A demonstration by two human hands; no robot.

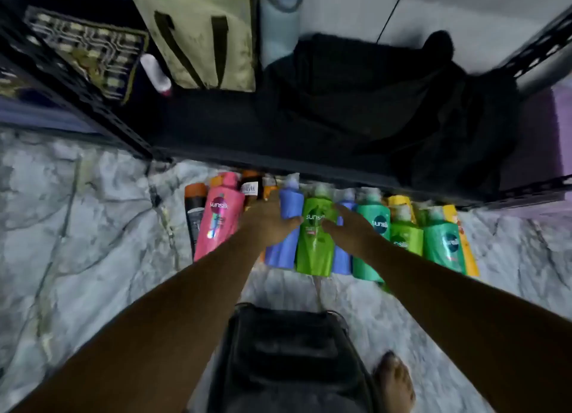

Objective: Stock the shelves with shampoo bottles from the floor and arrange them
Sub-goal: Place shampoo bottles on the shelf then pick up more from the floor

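Observation:
Several shampoo bottles lie side by side on the marble floor (77,227) at the foot of a black metal shelf (235,128). My left hand (269,220) grips a blue bottle (291,202), thumb across its front. Right beside it my right hand (353,230) holds a light green Sunsilk bottle (314,248) with the thumb on its label; a second blue bottle (342,259) lies partly hidden under that hand. A pink Sunsilk bottle (219,217) and a black one with an orange cap (194,214) lie to the left. Teal (376,224), green and yellow (399,202) bottles lie to the right.
The low shelf carries a black bag (387,103), a green tote bag (204,32), a small white bottle (156,72) and a dark patterned cloth (83,47). A black stool-like object (288,350) sits between my arms, and a bare foot (396,381) rests beside it.

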